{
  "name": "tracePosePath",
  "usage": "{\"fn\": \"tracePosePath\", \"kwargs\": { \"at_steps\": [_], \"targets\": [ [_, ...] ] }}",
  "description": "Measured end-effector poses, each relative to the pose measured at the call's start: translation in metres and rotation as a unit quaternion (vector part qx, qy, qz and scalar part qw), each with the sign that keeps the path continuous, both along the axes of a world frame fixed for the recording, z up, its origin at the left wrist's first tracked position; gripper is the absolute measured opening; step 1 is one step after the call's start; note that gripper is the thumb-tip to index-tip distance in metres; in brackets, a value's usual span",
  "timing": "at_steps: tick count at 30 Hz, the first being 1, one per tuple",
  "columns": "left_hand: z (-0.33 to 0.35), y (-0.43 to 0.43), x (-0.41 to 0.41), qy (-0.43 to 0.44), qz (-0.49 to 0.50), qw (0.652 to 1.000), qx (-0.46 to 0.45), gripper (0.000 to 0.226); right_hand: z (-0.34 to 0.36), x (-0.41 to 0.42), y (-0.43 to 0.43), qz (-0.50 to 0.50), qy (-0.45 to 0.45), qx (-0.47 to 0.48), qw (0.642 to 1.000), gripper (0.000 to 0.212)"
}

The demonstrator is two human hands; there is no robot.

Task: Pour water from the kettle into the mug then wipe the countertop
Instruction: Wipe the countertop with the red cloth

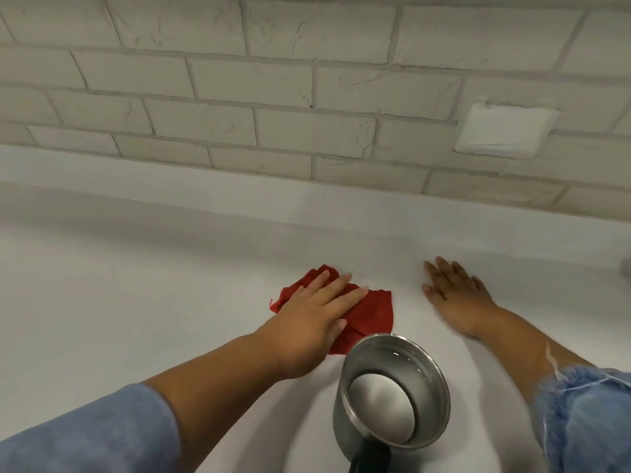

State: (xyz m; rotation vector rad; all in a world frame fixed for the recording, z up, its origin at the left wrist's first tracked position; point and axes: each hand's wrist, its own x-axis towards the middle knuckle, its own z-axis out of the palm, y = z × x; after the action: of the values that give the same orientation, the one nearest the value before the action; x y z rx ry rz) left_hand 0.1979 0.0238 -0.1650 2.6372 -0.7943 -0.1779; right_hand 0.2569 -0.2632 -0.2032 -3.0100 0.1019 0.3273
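Wiping stage. The crumpled red cloth [365, 310] lies on the smooth white counter [136, 285], just behind the open stainless-steel kettle [392, 387]. The left hand [307, 322] lies flat on the cloth, fingers extended and pressing down, not curled around it; the left grip is therefore open, palm-on. The right hand [454, 295] rests spread and empty on the bare counter to the right, well apart from the cloth; its outline is blurred.

Handling, as judged: the cloth looks thin, limp and light, so it will bunch and fold rather than slide as a sheet; broad palm pressure near its middle should carry it better than a pinch at an edge. The glossy counter probably offers little friction.

Surroundings: the kettle stands lidless with water visible inside, its dark handle [368, 455] toward the viewer; it touches or overlaps the cloth's near edge in this view, and a sweep toward the viewer risks nudging it. A white brick-pattern wall [273, 97] bounds the counter behind. The mug is not in view.
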Motion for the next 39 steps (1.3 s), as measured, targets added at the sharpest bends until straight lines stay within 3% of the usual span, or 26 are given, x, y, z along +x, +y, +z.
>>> {"fn": "tracePosePath", "kwargs": {
  "at_steps": [6, 9, 11, 15, 18, 25, 30, 33, 36, 39],
  "targets": [
    [-0.006, -0.003, 0.016, 0.023, 0.108, 0.992, -0.066, 0.034, -0.002, 0.000, 0.001, 0.000, -0.011, -0.021, 1.000, 0.056],
    [-0.017, -0.008, 0.004, -0.005, 0.187, 0.981, -0.047, 0.028, -0.002, -0.001, 0.002, -0.003, -0.015, -0.027, 1.000, 0.056],
    [-0.027, -0.012, -0.006, 0.005, 0.195, 0.981, -0.002, 0.043, -0.002, -0.001, 0.002, -0.006, -0.020, -0.024, 0.999, 0.055],
    [-0.033, 0.007, -0.019, 0.006, 0.110, 0.989, 0.100, 0.078, -0.003, -0.002, 0.002, -0.004, -0.025, -0.022, 0.999, 0.055],
    [-0.033, 0.044, -0.028, -0.015, 0.130, 0.984, 0.119, 0.067, -0.004, -0.002, 0.001, -0.004, -0.026, -0.021, 0.999, 0.055],
    [-0.029, 0.160, -0.055, -0.070, 0.229, 0.971, 0.016, 0.043, -0.003, -0.003, 0.004, -0.007, -0.025, -0.027, 0.999, 0.055],
    [-0.014, 0.180, -0.075, -0.036, 0.304, 0.952, 0.008, 0.043, 0.001, -0.007, 0.008, -0.025, -0.008, -0.020, 0.999, 0.054],
    [-0.015, 0.150, -0.100, 0.030, 0.255, 0.966, 0.006, 0.044, 0.005, -0.015, 0.010, -0.042, -0.002, 0.006, 0.999, 0.054],
    [-0.019, 0.114, -0.141, 0.044, 0.139, 0.988, 0.049, 0.059, 0.009, -0.028, 0.008, -0.056, -0.021, 0.054, 0.997, 0.055],
    [-0.020, 0.114, -0.165, 0.073, 0.029, 0.995, 0.067, 0.057, 0.019, -0.046, 0.002, -0.086, -0.082, 0.145, 0.982, 0.052]
  ]
}}
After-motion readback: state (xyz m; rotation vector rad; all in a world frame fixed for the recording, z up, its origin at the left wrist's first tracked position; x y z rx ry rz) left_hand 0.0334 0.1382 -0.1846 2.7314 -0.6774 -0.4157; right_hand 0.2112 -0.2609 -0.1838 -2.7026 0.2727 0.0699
